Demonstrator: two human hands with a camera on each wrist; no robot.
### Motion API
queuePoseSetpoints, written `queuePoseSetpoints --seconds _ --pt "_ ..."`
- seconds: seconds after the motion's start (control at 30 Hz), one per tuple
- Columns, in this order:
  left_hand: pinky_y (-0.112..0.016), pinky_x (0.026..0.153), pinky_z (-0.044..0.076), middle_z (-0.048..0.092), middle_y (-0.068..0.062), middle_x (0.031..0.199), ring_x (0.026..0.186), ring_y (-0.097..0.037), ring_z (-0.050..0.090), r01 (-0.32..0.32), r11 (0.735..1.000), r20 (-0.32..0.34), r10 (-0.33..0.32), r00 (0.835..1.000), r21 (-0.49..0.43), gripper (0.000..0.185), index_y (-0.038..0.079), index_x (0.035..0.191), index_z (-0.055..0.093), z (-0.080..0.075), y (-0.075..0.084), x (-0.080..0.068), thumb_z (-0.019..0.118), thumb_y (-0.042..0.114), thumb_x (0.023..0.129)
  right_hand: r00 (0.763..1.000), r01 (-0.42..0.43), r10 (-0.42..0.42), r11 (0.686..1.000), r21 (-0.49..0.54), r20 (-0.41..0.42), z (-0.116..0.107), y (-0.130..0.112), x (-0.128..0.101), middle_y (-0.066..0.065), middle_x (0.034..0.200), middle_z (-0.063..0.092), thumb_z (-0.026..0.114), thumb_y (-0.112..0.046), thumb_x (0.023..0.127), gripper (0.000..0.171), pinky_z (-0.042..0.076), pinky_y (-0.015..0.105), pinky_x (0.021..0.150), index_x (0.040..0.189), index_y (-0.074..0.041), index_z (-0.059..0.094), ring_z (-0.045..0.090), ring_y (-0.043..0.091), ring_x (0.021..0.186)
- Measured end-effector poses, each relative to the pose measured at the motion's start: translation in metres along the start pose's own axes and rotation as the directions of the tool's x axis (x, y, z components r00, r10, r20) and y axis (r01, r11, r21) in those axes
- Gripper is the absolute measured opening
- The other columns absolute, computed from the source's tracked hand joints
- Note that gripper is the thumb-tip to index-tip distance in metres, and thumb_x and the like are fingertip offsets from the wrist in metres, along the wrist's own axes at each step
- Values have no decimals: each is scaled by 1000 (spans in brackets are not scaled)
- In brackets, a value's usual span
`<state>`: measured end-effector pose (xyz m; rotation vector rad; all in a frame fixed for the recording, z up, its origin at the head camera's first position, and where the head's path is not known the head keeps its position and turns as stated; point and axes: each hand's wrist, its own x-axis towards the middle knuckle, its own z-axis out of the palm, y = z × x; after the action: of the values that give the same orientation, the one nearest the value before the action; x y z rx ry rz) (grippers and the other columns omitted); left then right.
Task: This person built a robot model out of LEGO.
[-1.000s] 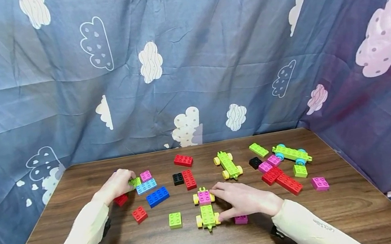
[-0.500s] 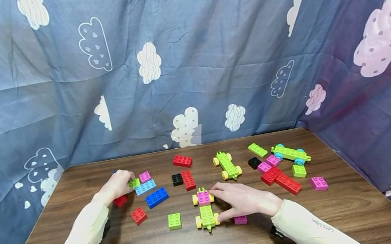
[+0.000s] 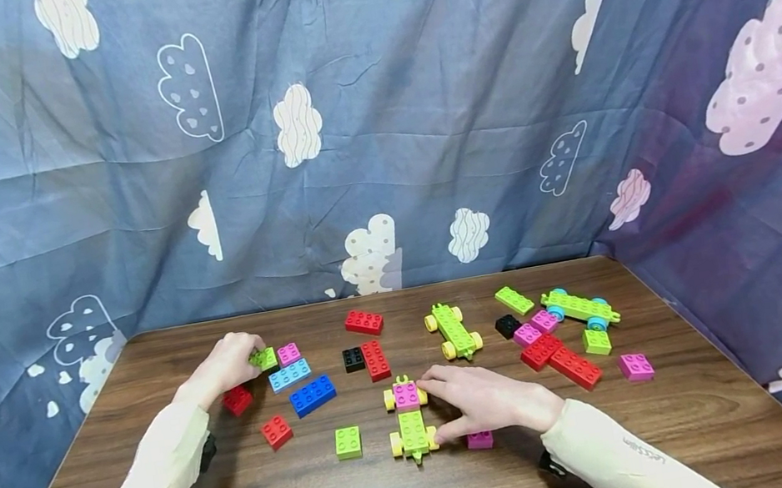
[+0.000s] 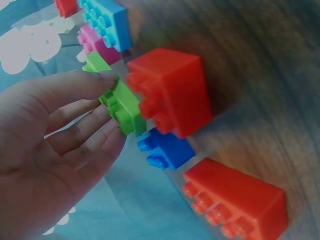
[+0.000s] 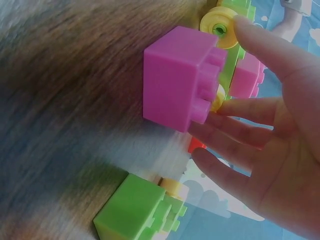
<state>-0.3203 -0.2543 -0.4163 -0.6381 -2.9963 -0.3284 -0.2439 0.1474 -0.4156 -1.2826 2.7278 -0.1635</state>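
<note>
My left hand (image 3: pixel 229 359), at the table's left, pinches a lime-green brick (image 4: pixel 125 110) between thumb and fingers. Another lime-green brick (image 3: pixel 267 358) stands just beside it, close to a pink brick (image 3: pixel 289 354) and a light-blue brick (image 3: pixel 290 375). My right hand (image 3: pixel 493 397) rests beside a green car base (image 3: pixel 414 434) with yellow wheels, which carries a pink brick (image 3: pixel 406 394) at its far end. The thumb touches the near wheel and the extended fingers reach the far one. Under this hand lies a loose pink brick (image 5: pixel 175 80).
A red brick (image 3: pixel 236 399) lies under my left wrist. A blue brick (image 3: pixel 312 396), a small red brick (image 3: pixel 277 432) and a green brick (image 3: pixel 348 443) lie between the hands. Farther back stand a yellow-wheeled base (image 3: pixel 454 331) and a blue-wheeled base (image 3: pixel 580 307); several bricks are scattered right.
My left hand has shifted slightly up and back, and the green brick in its fingers now shows apart from the one beside it. My right hand stays at the car base.
</note>
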Motion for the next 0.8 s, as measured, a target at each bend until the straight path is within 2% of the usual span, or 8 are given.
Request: queuePoseSetpoints --seconds 0.2,0.6,0.8 --pt "-40 71 54 71 -16 90 77 -22 59 -5 1000 -23 5 1000 -13 23 -6 96 70 -7 4 2 76 -2 74 1000 -2 2 1000 8 8 1 1 1 7 136 56 68 -53 88 73 52 39 101 141 -5 52 58 21 123" --pt "-40 74 55 72 -13 92 77 -19 58 8 999 -9 -8 1000 -45 24 -4 100 71 -13 17 2 78 4 78 1000 2 -2 1000 13 11 1 2 1 7 136 56 68 -54 88 74 52 39 101 141 -5 52 58 21 123" --pt "-44 77 56 73 -13 92 79 -21 62 -49 997 -52 46 998 -66 23 -3 98 71 -15 23 2 77 5 78 1000 3 -3 1000 10 8 1 3 2 7 136 57 69 -53 88 74 52 39 101 141 -5 53 58 21 123"
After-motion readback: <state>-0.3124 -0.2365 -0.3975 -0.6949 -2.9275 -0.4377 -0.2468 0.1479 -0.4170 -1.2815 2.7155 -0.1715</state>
